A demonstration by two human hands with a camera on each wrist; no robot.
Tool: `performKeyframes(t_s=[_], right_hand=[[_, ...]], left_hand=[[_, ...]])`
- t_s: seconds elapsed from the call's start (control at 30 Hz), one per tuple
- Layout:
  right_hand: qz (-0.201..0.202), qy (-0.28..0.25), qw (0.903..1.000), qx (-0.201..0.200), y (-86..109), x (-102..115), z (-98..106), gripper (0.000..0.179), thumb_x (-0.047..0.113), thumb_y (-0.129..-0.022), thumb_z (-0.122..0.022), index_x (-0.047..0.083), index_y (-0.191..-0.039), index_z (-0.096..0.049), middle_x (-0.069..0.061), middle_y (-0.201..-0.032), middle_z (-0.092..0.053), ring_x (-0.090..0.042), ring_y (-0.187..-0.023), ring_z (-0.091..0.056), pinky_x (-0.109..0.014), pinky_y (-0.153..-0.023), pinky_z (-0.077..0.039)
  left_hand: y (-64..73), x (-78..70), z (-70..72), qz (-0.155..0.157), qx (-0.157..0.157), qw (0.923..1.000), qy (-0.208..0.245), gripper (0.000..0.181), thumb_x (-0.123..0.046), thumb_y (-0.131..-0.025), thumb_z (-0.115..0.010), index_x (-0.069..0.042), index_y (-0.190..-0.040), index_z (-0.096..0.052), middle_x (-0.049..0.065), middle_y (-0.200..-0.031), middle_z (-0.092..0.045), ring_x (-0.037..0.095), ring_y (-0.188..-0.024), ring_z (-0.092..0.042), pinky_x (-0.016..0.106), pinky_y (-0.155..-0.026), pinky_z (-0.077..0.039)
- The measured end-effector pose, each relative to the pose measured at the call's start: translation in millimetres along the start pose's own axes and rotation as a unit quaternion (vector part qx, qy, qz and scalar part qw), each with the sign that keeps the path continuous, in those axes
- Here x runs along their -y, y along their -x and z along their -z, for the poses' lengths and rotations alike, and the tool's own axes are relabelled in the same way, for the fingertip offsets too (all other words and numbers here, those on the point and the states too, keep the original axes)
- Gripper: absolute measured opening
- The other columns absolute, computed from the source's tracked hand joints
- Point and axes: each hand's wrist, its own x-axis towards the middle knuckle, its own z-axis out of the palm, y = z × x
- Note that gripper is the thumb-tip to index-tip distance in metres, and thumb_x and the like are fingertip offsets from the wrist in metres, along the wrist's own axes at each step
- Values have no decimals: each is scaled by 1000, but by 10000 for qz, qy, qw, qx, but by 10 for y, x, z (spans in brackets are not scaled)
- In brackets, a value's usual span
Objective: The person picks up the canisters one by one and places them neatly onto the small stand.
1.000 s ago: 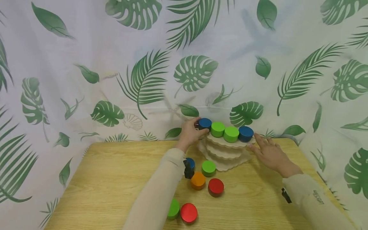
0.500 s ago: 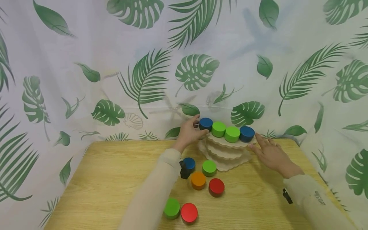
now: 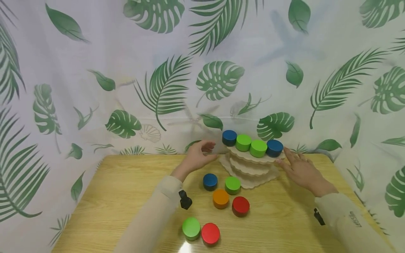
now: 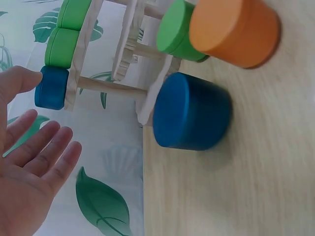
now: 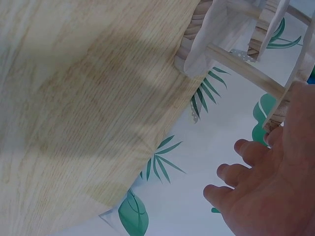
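Observation:
A tiered wooden stand [image 3: 250,168] with wavy-edged shelves stands at the back right of the table. Its top shelf bears a row of round blocks: a blue block [image 3: 229,138] on the left, two green blocks [image 3: 243,142], and another blue block [image 3: 274,148] on the right. Left of the stand my left hand [image 3: 197,156] holds nothing, its fingers spread and loosely bent; the left wrist view shows its palm near the left blue block [image 4: 51,87]. My right hand [image 3: 302,172] holds the top shelf's right end between thumb and forefinger.
In front of the stand lie loose round blocks: blue [image 3: 210,181], green [image 3: 232,185], orange [image 3: 220,199] and dark red [image 3: 240,206]. Nearer the front are a green block [image 3: 191,228] and a red block [image 3: 210,234]. A leaf-patterned curtain [image 3: 152,88] hangs behind the table [image 3: 126,189].
My left hand has let go of the left blue block on the top shelf and moved left and down from it. The right hand stays at the shelf's right end.

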Motion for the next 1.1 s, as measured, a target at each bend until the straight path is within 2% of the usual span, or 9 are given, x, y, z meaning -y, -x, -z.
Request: performKeyframes(t_s=[0.33, 0.63, 0.87, 1.0, 1.1], right_hand=[[-3, 17, 10000, 33, 6, -4, 5, 81, 55, -114, -28, -6, -166, -13, -43, -162, -26, -73, -144, -20, -85, -111, -22], [18, 80, 10000, 14, -12, -5, 8, 82, 55, -114, -29, -7, -165, -15, -43, -161, -27, -74, -143, -22, -85, -110, -24], [18, 98, 9999, 55, -3, 35, 40, 82, 54, -114, -29, -8, -165, -15, -43, -161, -27, -73, -143, -22, -86, -110, -23], [4, 137, 9999, 78, 0, 42, 42, 82, 54, -114, -28, -8, -164, -14, -43, -161, -27, -73, -143, -22, -85, -110, -24], [0, 135, 9999, 85, -1, 38, 38, 82, 55, -114, -27, -8, -165, -14, -43, -161, -27, -73, -143, -22, -85, -110, -23]], left_hand=[[345, 70, 57, -59, 220, 9994, 257, 44, -18, -95, -77, -5, -136, -66, 16, -133, -70, 35, -122, -68, 44, -100, -60], [811, 170, 155, 142, 460, 9978, 464, 39, -17, -94, -78, -4, -131, -70, 17, -129, -72, 31, -119, -70, 42, -100, -60], [1129, 298, 201, 186, 757, 9950, 622, 42, -17, -95, -77, -2, -133, -68, 23, -129, -71, 33, -118, -70, 42, -101, -59], [1268, 320, 220, 307, 941, 9924, 726, 40, -18, -95, -78, -8, -133, -68, 22, -131, -70, 31, -119, -70, 43, -104, -58], [1370, 318, 233, 315, 1139, 9895, 829, 41, -17, -96, -76, -6, -134, -67, 23, -132, -69, 30, -120, -69, 44, -104, -58]])
